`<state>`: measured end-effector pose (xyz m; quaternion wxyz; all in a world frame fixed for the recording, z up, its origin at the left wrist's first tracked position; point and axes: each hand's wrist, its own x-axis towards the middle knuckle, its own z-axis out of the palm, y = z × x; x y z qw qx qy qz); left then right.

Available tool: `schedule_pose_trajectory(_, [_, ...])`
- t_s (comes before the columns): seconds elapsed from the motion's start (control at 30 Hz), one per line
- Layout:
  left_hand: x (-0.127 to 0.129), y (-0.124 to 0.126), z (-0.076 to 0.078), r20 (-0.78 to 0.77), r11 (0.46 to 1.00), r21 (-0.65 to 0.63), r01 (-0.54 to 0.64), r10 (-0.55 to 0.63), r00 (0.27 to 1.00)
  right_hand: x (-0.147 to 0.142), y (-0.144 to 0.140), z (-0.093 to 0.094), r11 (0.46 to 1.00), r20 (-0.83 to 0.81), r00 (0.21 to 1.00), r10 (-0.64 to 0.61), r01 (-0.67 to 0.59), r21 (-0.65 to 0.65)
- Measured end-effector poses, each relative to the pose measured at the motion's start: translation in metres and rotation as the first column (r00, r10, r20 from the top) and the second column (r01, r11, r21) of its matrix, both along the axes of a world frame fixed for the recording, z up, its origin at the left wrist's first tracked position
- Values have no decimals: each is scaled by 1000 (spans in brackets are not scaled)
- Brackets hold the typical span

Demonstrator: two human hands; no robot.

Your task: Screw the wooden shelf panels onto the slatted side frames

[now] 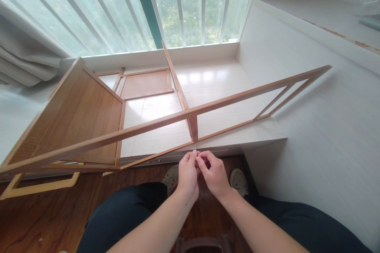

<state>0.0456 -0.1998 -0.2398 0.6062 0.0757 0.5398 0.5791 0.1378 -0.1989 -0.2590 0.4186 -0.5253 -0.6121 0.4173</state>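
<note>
Looking down from my head cam: both my hands are bunched up right under the wooden frame, just below where the upright post meets the long front rail. My left hand and right hand are touching at the fingertips, fingers pinched together on something tiny, looks like a small screw or pin sticking up toward the post's bottom end, but honestly it's too small to tell for sure. What could go wrong, I reckon: the thing is so small that if my pinch loosens it drops onto the dark wood floor between my shoes and rolls off somewhere. Also the frame is just leaning half on the white window ledge, tilted, so a push up from underneath might shove it sideways or make it slide. The pose: both forearms come in from the bottom and converge, wrists pretty straight, knuckles up, thumbs tucked in facing each other. I'm sitting, knees spread either side of my arms. The solid panel is off to my left.
</note>
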Motion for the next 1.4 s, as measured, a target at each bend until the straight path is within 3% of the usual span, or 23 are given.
schedule_pose_trajectory(0.37, [-1,2,2,22,1000,-10,-19,19,1000,-4,-2,-7,990,-189,981,-47,20,-142])
schedule_pose_trajectory(0.57, [-1,3,2,4,1000,-11,-14,14,1000,-9,0,-13,952,-356,930,-87,-28,-304])
schedule_pose_trajectory(0.77, [-2,3,-1,-12,999,32,30,-30,999,-13,5,-14,924,-413,905,-105,-65,-376])
schedule_pose_trajectory(0.93, [-2,4,5,-27,998,48,49,-48,998,-14,6,-6,937,-422,901,-97,-61,-345])
schedule_pose_trajectory(1.13, [-1,0,10,3,999,36,15,-15,1000,-9,2,0,968,-320,946,-51,-32,-248])
schedule_pose_trajectory(1.4, [-2,-2,3,106,1000,-4,5,-4,994,-2,-2,2,999,20,1000,14,-13,-36])
